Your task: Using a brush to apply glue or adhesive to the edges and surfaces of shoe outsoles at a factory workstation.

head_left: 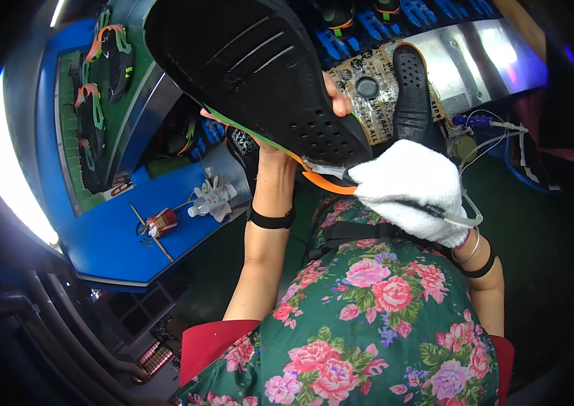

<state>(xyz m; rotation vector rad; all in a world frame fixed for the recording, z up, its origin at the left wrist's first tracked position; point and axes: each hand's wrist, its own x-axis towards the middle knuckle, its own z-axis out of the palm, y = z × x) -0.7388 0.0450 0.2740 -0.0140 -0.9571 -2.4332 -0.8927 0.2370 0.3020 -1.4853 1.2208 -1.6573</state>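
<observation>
My left hand (337, 95), bare, grips a large black insole (253, 61) from behind, its fingers showing at both edges. Rows of small holes run across the insole's near end, and several shiny slanted lines mark its far part. Green and orange trim shows along the lower edge, with an orange flap (331, 184) below. In a fluffy white glove, my right hand (412, 186) is closed on a brush (326, 169). The brush's pale tip touches the insole's near end, beside the holes. A clear hose (463, 220) comes out by the glove.
Another black insole (411, 91) lies on a taped pad (371, 64) with a round black knob. Shoes (121, 64) stand on a green conveyor at left. A blue table (114, 237) holds a plastic bottle (212, 199), a red packet (162, 222) and a stick. Tubing hangs at right.
</observation>
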